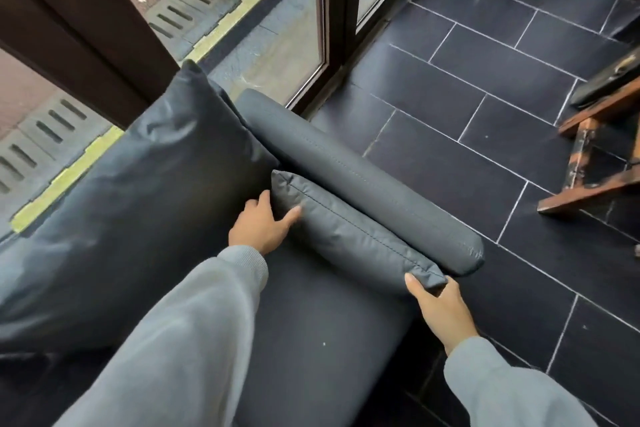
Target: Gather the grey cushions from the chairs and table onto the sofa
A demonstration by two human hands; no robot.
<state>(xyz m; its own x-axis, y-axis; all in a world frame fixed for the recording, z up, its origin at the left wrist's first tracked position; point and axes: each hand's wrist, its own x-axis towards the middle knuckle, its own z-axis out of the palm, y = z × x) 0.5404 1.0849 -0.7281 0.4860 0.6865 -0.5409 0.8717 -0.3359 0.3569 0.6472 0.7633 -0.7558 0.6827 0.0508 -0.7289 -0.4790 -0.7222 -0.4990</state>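
Right now a person in a grey sweatshirt leans over the dark sofa [311,340], both hands on one small grey cushion [349,236]. It stands on its edge on the seat, stitched seam uppermost, pressed along the inner side of the sofa's padded armrest [349,177], which runs from about ten o'clock down to four o'clock across the middle of the scene.

The left hand [258,225] lies at the cushion's far end, fingers spread and flat against its side — touching it, not closed around anything. The right hand [440,308] is at the near corner, thumb on one face and fingers wrapped behind the other, pinching that corner of the cushion firmly. Grey sleeves [194,340] run back from both wrists toward six o'clock.

At nine o'clock from the hands a big back cushion [138,191] of shinier dark fabric leans up against the window side, its top corner just beside the armrest's far end. Beyond it, at eleven o'clock, glass in a dark frame [332,10] shows pavement outside with a yellow line [242,7] and slotted drain covers.

Off at three o'clock — well apart from the sofa — a worn wooden piece of furniture [595,163] stands on the dark tiled floor [485,62]; I cannot tell what it is.
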